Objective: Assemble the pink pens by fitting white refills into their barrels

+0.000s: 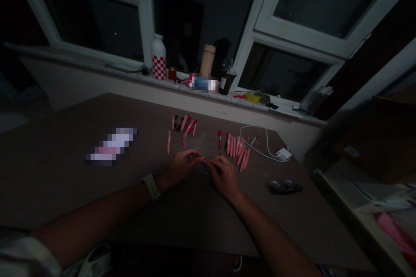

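Observation:
Over the middle of the table, my left hand [180, 167] and my right hand [226, 175] meet fingertip to fingertip. Both are closed in a pinch on a slim pink pen [208, 159], mostly covered by the fingers. Beyond my left hand lies a loose group of pink pens [184, 121], some with red or black parts, with one pink pen [168, 142] lying apart. Past my right hand, several more pink pens [234, 145] lie side by side in a row. A red and black pen [220, 139] rests between the two groups.
A white charger [283, 154] with its cable and a pair of glasses [284, 186] lie on the right. A blurred-out flat object [112, 147] is at left. The windowsill [130, 73] holds a checkered bottle [159, 58], a tan flask [207, 60] and yellow tape [253, 97].

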Motion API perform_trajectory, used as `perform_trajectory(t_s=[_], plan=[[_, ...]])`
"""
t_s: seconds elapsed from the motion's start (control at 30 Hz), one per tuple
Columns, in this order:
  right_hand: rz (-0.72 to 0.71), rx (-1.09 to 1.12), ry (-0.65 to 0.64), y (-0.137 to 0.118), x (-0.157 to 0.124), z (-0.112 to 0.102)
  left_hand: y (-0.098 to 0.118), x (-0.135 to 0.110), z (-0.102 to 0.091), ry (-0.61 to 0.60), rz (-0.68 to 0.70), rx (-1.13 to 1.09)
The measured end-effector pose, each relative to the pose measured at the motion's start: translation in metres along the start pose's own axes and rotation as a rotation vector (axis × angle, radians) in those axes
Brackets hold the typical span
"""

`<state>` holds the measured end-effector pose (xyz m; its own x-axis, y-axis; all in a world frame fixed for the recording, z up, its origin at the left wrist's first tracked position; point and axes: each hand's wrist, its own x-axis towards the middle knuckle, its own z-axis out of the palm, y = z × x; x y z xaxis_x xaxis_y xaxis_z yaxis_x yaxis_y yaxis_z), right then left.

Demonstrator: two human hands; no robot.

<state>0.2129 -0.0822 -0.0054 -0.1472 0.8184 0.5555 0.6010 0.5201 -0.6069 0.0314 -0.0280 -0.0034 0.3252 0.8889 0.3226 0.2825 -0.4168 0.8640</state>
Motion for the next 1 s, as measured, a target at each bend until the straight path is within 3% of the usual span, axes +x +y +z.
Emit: perform_trajectory(t_s=[0.2, 0.5, 1.0], plan=[[0.023, -0.026, 0.005, 0.001, 0.0, -0.001, 0.003, -0.001, 0.002, -0.035, 0.017, -0.004], [-0.02, 0.005, -0.02, 0.001, 0.0, -0.001, -0.012, -0.001, 0.002, -0.113, 0.069, 0.019], [0.013, -0.02, -0.042, 0.007, 0.001, -0.006, -0.002, -0.001, 0.001, -0.019, 0.028, 0.018]])
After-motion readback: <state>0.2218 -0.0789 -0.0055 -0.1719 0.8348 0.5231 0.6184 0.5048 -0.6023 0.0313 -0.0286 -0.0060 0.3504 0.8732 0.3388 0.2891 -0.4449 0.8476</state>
